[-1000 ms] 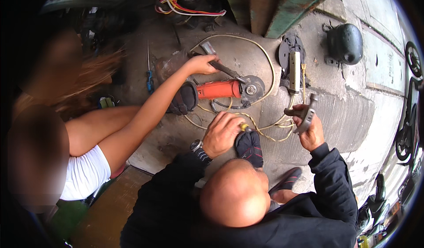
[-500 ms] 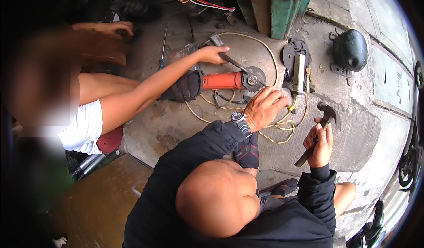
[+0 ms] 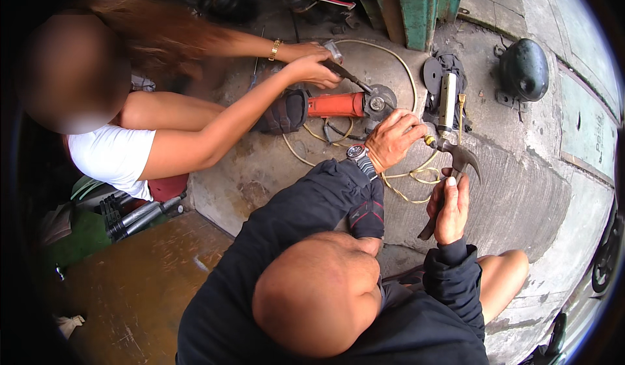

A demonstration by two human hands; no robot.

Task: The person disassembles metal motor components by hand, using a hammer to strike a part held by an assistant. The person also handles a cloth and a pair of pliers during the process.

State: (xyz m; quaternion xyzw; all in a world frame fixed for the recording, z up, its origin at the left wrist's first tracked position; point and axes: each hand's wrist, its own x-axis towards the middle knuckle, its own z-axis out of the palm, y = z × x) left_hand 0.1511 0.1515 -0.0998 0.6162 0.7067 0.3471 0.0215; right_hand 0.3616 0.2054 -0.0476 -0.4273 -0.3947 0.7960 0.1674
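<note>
The hammer (image 3: 460,159) is gripped by the right hand (image 3: 450,210), its head just right of the yellow-ended tool (image 3: 430,142) gripped by the left hand (image 3: 394,140).

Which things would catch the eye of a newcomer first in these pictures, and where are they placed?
A newcomer would probably notice the hammer first, held in the right hand right of the middle, its head close to the yellow-ended tool in the left hand. Next comes the red grinder above the middle, with the dark bar in a co-worker's hand pointing toward it. The dark, rounded tank stands out at upper right.
</note>
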